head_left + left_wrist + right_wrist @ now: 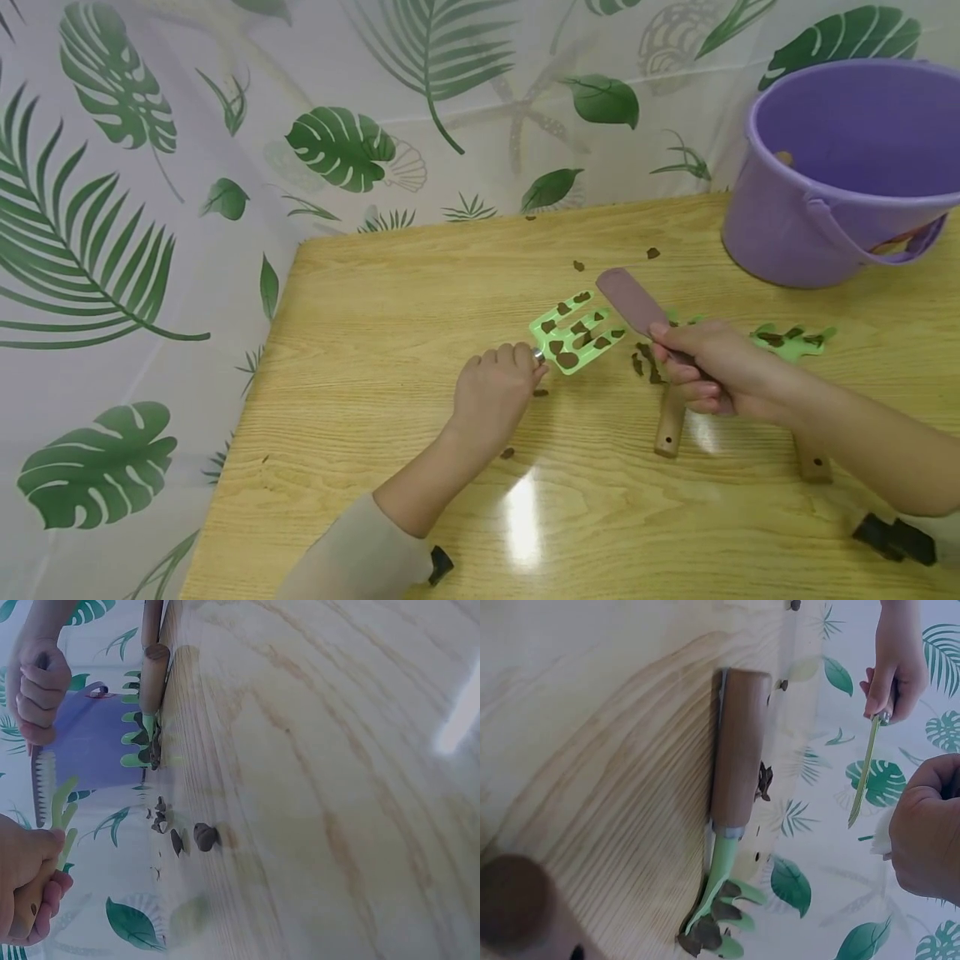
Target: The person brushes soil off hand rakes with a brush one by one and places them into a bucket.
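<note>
My left hand [493,392] grips the handle of a small green garden fork [592,353], its flat tines dotted with brown clumps like dirt. The fork is held up above the table in the left wrist view, its wooden handle [28,904] in my fist. With my right hand [708,367] I hold a mauve-backed brush [628,300] by its handle. White bristles [47,780] face the fork's tines, right beside them. Under my right arm lie two more green garden tools with wooden handles [670,425], partly hidden; one has a toothed green head [720,877] with brown clumps.
A purple bucket [795,225] with its handle hanging down stands at the back right, some things inside it. Brown crumbs [652,253] are scattered over the wooden table [360,367]. A leaf-printed sheet [247,108] hangs behind the table and along its left side.
</note>
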Available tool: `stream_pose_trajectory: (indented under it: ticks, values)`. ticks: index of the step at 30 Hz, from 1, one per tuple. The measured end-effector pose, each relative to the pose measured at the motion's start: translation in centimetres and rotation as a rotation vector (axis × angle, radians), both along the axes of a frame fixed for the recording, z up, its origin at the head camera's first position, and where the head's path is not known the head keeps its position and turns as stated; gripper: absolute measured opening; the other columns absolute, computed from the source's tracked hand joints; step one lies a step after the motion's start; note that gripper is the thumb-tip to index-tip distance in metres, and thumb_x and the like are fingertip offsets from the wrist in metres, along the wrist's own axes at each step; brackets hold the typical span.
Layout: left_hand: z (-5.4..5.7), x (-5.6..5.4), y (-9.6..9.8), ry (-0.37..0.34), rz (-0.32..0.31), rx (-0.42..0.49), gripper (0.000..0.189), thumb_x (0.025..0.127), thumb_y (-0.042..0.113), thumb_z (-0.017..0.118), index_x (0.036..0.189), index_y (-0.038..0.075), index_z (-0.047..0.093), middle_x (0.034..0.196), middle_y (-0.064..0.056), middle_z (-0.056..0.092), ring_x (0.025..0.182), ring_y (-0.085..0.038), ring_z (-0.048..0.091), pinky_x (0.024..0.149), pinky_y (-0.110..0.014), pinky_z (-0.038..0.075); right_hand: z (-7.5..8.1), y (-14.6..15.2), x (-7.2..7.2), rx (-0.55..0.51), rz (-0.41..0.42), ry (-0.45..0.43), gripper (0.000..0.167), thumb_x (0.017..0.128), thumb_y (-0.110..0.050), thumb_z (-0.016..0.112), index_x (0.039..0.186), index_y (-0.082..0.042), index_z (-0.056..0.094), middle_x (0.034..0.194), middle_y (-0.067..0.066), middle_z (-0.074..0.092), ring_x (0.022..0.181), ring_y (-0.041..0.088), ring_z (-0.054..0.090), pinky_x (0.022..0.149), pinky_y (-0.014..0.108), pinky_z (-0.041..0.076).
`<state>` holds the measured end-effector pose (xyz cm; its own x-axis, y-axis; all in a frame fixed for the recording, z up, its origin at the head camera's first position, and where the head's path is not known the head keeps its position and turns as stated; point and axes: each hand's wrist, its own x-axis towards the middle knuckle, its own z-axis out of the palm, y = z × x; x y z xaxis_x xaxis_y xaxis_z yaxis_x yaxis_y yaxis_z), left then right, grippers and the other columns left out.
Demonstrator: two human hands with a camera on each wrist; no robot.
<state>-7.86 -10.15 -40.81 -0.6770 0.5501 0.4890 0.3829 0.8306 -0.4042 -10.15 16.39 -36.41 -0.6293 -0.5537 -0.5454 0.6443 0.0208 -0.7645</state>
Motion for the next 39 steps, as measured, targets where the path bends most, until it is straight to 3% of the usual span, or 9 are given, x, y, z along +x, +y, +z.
stream_pose_trajectory:
  ticks: [7,18,29,39]
  values:
    - [0.2,-0.3,0.4,0.033,0.016,-0.026,0.041,0.091,0.048,0.057,0.067,0.016,0.051,0.053,0.007,0.046,0.043,-0.003,0.034,0.038,-0.014,0.028,0.5,-2.3,0.7,0.013,0.046,0.000,0.032,0.103,-0.034,0.036,0.083,-0.010,0.044,0.054,-0.007,0.036,0.039,0.003,0.032,0.036,0.016,0.029]
    - [0.5,-0.5,1.1,0.021,-0.003,-0.021,0.037,0.087,0.046,0.064,0.069,0.015,0.057,0.056,0.006,0.051,0.046,-0.004,0.040,0.040,-0.016,0.033,0.2,-5.0,2.2,0.002,0.089,0.003,0.033,0.103,-0.032,0.037,0.081,-0.009,0.045,0.054,-0.007,0.035,0.037,0.002,0.030,0.034,0.017,0.027]
    - [0.6,-0.4,1.1,-0.009,0.000,-0.015,0.035,0.088,0.044,0.064,0.073,0.013,0.058,0.058,0.005,0.052,0.047,-0.005,0.043,0.041,-0.017,0.034,-0.9,-5.6,2.3,0.050,0.083,0.068,0.033,0.104,-0.029,0.034,0.080,-0.009,0.045,0.053,-0.007,0.035,0.037,0.002,0.030,0.034,0.016,0.028]
    - [0.3,-0.3,0.7,-0.025,-0.045,0.019,0.036,0.089,0.042,0.063,0.075,0.010,0.060,0.060,0.003,0.055,0.048,-0.006,0.048,0.042,-0.016,0.037,-1.2,-5.0,2.1,0.168,0.112,0.154,0.036,0.103,-0.034,0.036,0.081,-0.007,0.043,0.053,-0.006,0.033,0.037,0.004,0.029,0.033,0.019,0.026]
